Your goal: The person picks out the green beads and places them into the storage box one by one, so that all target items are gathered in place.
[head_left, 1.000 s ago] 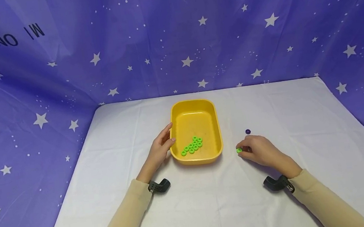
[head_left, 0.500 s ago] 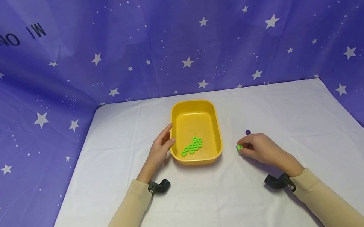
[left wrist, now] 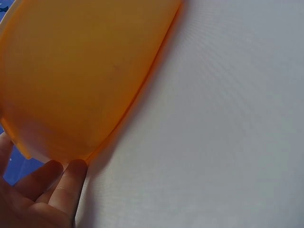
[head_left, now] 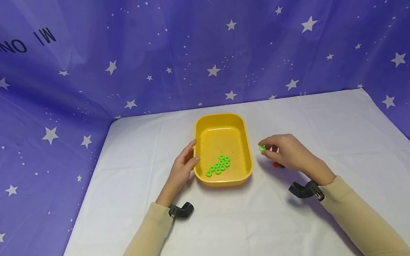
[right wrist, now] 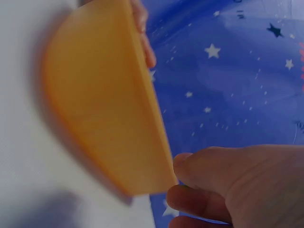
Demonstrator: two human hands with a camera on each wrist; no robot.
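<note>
A yellow plastic tray [head_left: 231, 142] stands on the white cloth, with several green ring-shaped beads [head_left: 221, 162] lying in its near part. My left hand [head_left: 179, 171] holds the tray's left side, thumb at the rim and fingers along the outer wall. In the left wrist view, fingertips [left wrist: 73, 171] touch that wall. To the right of the tray, my right hand [head_left: 288, 152] pinches one green ring bead [head_left: 262, 148] between thumb and fingers. That bead is hidden in the right wrist view, where the thumb and curled fingers overlap the tray's rim.
Below the right hand, a red bead [head_left: 276, 164] shows on the white cloth [head_left: 217, 229], partly covered by the hand. A purple star-patterned curtain [head_left: 165, 51] encloses the table at the back and sides.
My right hand has lifted and moved away from me with the green bead. The red bead has come into sight, and the purple bead is covered by the hand. My left hand stays put.
</note>
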